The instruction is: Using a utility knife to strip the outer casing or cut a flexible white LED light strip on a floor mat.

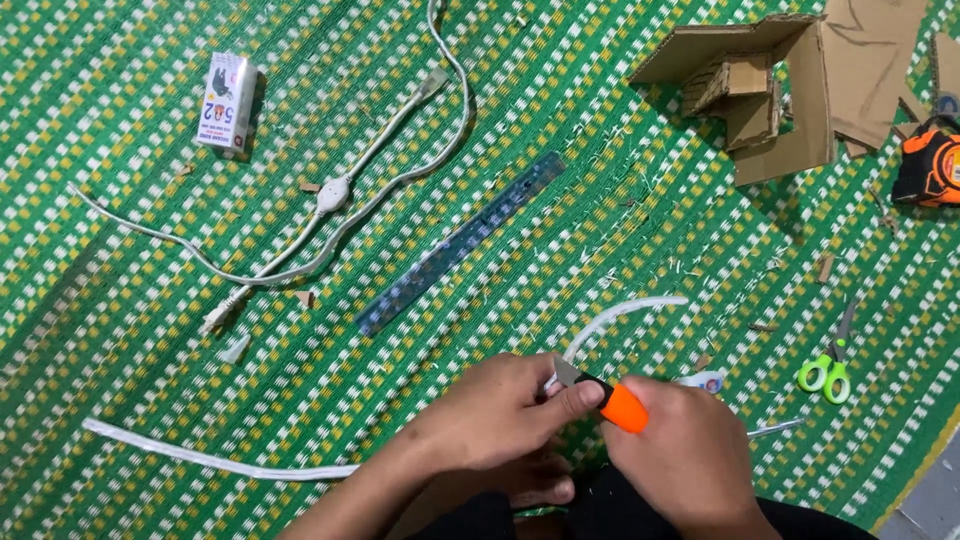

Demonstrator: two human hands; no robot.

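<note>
Green woven mat (pixel 120 400), open leftward; hands (pixel 590 430) at near edge.

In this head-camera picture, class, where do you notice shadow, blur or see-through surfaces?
Head view: light is even; soft shadow under the left hand and right hand; the knife looks slightly blurred; the transparent ruler lets the mat show through.

A green woven mat (pixel 620 240) with white and yellow flecks carries everything. A clear ruler (pixel 462 241) lies near its middle. Left of the ruler lie a white cable (pixel 335 195) and a small box (pixel 227 101); right of it, cardboard pieces (pixel 780 85), a tape measure (pixel 930 165) and green-handled scissors (pixel 828 370).
</note>
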